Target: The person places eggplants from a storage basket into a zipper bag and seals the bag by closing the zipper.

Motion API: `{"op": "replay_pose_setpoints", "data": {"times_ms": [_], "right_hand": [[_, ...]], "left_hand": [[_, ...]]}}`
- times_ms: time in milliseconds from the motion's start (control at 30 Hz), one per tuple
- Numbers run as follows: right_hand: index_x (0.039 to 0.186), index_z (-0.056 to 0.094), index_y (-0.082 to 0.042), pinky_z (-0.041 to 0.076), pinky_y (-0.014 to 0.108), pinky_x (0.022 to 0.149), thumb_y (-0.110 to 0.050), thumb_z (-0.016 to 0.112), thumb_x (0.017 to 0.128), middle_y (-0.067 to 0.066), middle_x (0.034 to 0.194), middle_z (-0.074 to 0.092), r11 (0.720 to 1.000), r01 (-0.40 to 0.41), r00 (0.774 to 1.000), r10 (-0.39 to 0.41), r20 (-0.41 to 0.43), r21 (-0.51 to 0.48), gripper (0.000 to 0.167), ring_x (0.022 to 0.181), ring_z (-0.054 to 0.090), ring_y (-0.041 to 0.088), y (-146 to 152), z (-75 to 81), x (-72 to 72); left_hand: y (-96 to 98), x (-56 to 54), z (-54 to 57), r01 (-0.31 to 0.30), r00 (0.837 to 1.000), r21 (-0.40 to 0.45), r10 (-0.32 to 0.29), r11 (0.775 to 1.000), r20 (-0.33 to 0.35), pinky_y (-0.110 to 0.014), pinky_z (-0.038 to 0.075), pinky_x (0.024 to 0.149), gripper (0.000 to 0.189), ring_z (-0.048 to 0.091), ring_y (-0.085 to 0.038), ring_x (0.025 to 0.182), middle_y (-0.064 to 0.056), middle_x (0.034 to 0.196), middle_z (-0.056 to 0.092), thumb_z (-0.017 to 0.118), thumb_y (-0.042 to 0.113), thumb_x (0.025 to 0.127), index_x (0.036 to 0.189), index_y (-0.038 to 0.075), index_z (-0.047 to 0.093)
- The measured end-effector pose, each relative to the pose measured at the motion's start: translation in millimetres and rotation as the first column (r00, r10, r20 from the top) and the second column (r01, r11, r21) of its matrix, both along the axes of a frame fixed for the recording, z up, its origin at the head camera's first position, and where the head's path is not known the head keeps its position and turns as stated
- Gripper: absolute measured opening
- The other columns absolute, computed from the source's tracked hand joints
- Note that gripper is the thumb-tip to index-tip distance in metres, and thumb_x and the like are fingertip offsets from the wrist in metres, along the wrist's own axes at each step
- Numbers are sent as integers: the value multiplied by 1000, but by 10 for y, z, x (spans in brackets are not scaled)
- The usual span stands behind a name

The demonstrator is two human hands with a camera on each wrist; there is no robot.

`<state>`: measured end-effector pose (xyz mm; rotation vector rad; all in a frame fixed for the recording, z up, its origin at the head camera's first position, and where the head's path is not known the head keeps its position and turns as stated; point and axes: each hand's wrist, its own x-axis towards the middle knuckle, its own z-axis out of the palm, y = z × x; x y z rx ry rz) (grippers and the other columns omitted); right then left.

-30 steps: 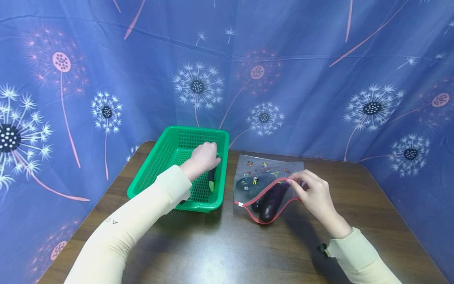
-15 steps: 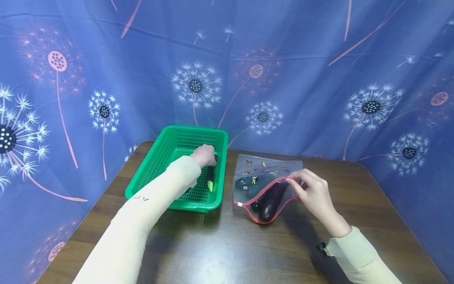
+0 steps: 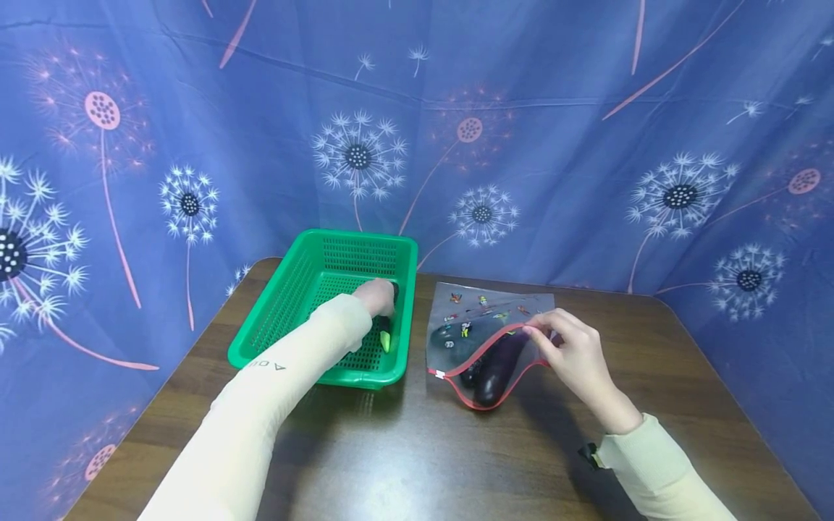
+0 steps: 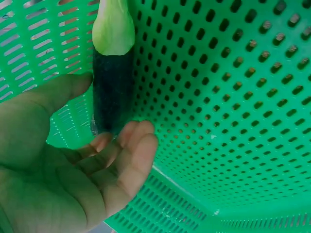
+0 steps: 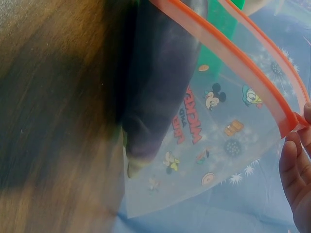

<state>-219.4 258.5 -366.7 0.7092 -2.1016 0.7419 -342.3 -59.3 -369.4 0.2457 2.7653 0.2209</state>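
My left hand (image 3: 376, 295) reaches down into a green plastic basket (image 3: 412, 304). In the left wrist view its thumb tip lies at the side of a dark eggplant (image 4: 112, 87) with a pale green stem end, and its loosely bent fingers are near the eggplant's lower part. My right hand (image 3: 576, 347) pinches the corner of the red-edged mouth of a clear zip bag (image 3: 485, 307) printed with cartoon figures. The bag's mouth gapes toward me. Inside lies a purple-black eggplant (image 3: 498, 369), with another dark vegetable (image 3: 472, 373) beside it.
The basket and bag stand side by side on a brown wooden table (image 3: 404, 449). A blue curtain (image 3: 560, 159) with dandelion prints hangs behind and along the sides. A white slider (image 3: 439, 374) sits at the left end of the bag's zip.
My left hand has moved lower and toward me inside the basket, uncovering more of its far floor. The right hand keeps its pinch on the bag, which stays in place.
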Motion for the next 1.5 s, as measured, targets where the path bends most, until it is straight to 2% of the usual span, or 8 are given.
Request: {"op": "replay_pose_setpoints", "data": {"times_ms": [267, 433, 500, 633, 767, 1033, 1300, 1500], "right_hand": [[79, 69, -10, 38, 11, 52, 5, 81, 63, -8, 72, 61, 1000, 2, 1000, -2, -9, 0, 25, 60, 46, -2, 3, -13, 10], [79, 69, -10, 38, 11, 52, 5, 81, 63, -8, 72, 61, 1000, 2, 1000, -2, -11, 1, 25, 60, 46, -2, 6, -23, 12], [79, 69, -10, 38, 11, 52, 5, 81, 64, -8, 72, 61, 1000, 5, 1000, -5, -8, 6, 25, 59, 46, -2, 9, -23, 14], [80, 69, -11, 38, 11, 52, 5, 81, 64, -8, 72, 60, 1000, 6, 1000, -6, -2, 12, 26, 59, 46, -1, 7, -23, 26], [80, 68, -11, 38, 11, 52, 4, 81, 65, -8, 72, 60, 1000, 9, 1000, -9, 0, 19, 25, 59, 46, -1, 4, -19, 31], [79, 68, -11, 39, 11, 52, 4, 81, 65, -9, 72, 60, 1000, 8, 1000, -8, -5, 21, 24, 59, 46, -2, 2, -10, 39], [79, 68, -9, 38, 11, 52, 6, 81, 64, -8, 71, 60, 1000, 2, 1000, -2, -6, 13, 24, 59, 46, -1, 0, 10, 33], [79, 69, -9, 39, 11, 52, 6, 81, 64, -8, 72, 61, 1000, -2, 1000, 2, -5, 10, 25, 60, 46, -1, -11, 17, 32]], "left_hand": [[-30, 14, -114, -15, 1000, -38, 16, 999, 10, -35, 49, 81, 27, 57, -23, 98, -17, 130, 54, 58, 16, 91, 113, 1, 64], [-44, -5, -168, -46, 998, -37, 47, 998, 32, -36, 46, 90, 35, 50, -28, 120, -19, 146, 37, 49, 9, 95, 127, -3, 54], [-57, -3, -141, -52, 998, -42, 54, 998, 34, -36, 46, 90, 36, 50, -28, 120, -20, 145, 38, 51, 9, 95, 128, -4, 52], [-109, -26, -83, -65, 997, -39, 66, 997, 27, -29, 48, 66, 29, 56, -21, 84, -20, 128, 53, 55, 7, 92, 119, -4, 58], [-205, -63, 5, -89, 996, -6, 89, 996, 25, -24, 37, 49, 34, 43, -17, 62, -19, 116, 56, 56, 4, 88, 121, -4, 54], [-423, -84, 212, -92, 996, 87, 93, 992, -5, -34, 45, 66, 72, 58, -30, 96, -24, 138, 44, 62, 15, 88, 147, 2, 24], [-533, -51, 455, -45, 997, 214, 58, 976, -56, -34, 48, 63, 45, 58, -22, 75, -17, 117, 56, 61, 19, 91, 129, 6, 43], [-601, -23, 596, -2, 993, 248, 31, 969, -114, -38, 43, 72, 44, 53, -27, 85, -17, 114, 58, 61, 21, 91, 129, 9, 42]]}}
